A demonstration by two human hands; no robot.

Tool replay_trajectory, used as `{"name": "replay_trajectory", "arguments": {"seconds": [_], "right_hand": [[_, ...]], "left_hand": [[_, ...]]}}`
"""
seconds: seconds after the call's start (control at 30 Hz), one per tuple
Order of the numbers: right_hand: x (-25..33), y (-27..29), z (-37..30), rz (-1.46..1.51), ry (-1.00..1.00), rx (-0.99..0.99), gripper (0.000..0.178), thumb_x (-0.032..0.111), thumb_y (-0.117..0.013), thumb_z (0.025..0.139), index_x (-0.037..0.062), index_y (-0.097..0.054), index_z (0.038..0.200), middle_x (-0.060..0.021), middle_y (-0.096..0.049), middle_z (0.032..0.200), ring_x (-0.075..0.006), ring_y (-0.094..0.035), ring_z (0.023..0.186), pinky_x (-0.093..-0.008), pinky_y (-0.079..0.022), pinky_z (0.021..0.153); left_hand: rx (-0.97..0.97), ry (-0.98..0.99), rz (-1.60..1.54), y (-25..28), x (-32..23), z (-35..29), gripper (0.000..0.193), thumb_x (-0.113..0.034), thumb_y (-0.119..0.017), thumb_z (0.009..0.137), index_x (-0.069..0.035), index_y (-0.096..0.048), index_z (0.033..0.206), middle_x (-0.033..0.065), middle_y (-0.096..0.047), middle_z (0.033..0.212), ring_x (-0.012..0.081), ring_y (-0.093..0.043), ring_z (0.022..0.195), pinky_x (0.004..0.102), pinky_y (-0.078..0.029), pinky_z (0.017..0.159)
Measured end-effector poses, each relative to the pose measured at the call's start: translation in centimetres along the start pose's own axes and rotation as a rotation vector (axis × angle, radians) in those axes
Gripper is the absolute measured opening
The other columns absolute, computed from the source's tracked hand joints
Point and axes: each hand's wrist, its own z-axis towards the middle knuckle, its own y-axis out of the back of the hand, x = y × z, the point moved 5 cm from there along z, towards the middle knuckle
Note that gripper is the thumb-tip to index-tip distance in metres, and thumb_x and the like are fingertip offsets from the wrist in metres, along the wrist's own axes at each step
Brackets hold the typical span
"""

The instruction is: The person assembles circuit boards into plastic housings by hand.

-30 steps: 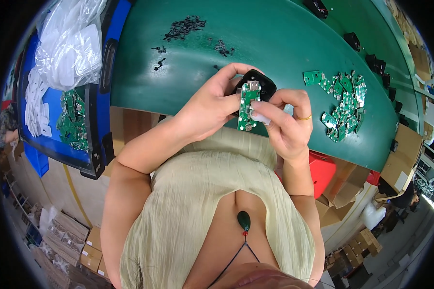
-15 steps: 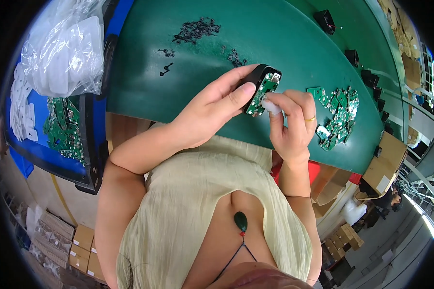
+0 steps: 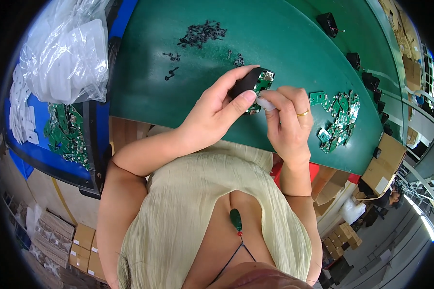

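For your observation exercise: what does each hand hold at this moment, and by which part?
The left hand grips a black housing with a green circuit board by its sides. The right hand pinches a small white piece at the board's lower end.

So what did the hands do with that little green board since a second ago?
The left hand turned the black case and green circuit board from facing the camera to nearly edge-on, its thumb now across the board. The right hand kept pinching the small white piece against it. Neither hand let go. The pile of green boards and black parts on the green table look undisturbed.
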Motion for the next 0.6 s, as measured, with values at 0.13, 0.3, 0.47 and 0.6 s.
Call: {"name": "replay_trajectory", "arguments": {"seconds": [0.13,0.3,0.47,0.6], "right_hand": [[-0.1,-0.3,-0.3,0.027,0.004,-0.028,0.035,-0.010,-0.063,0.060,0.0027,-0.059,0.093,-0.0086,-0.053,0.087,-0.0249,-0.053,0.072,-0.0346,-0.046,0.057],[0.1,-0.4,-0.5,0.003,-0.009,-0.078,0.035,-0.008,-0.063,0.060,0.0028,-0.059,0.093,-0.0081,-0.054,0.084,-0.0249,-0.053,0.071,-0.0340,-0.045,0.056],[-0.7,-0.3,-1.4,-0.011,-0.044,-0.174,0.029,-0.006,-0.064,0.065,0.0030,-0.059,0.092,-0.0084,-0.055,0.084,-0.0239,-0.053,0.068,-0.0320,-0.045,0.055],[-1.8,-0.1,-2.3,0.072,-0.124,-0.242,0.027,-0.001,-0.066,0.073,0.0028,-0.058,0.099,-0.0096,-0.055,0.090,-0.0209,-0.053,0.068,-0.0300,-0.043,0.053]], "left_hand": [[-0.070,-0.098,-0.097,-0.4,-0.1,0.2,0.038,-0.016,-0.055,0.092,-0.001,-0.041,0.125,0.0033,-0.051,0.106,0.0075,-0.047,0.091,0.0224,-0.043,0.079],[-0.076,-0.063,-0.133,-0.5,0.0,0.8,0.033,-0.017,-0.053,0.093,-0.001,-0.042,0.121,0.0023,-0.051,0.104,0.0066,-0.047,0.091,0.0219,-0.042,0.078],[-0.061,-0.170,0.021,-1.3,0.2,1.5,0.030,-0.017,-0.052,0.094,-0.002,-0.044,0.119,0.0030,-0.052,0.103,0.0065,-0.047,0.091,0.0220,-0.042,0.077],[-0.027,-0.026,-0.117,-1.7,1.0,2.5,0.029,-0.016,-0.052,0.094,-0.002,-0.043,0.118,0.0036,-0.053,0.104,0.0072,-0.048,0.092,0.0222,-0.042,0.078]]}}
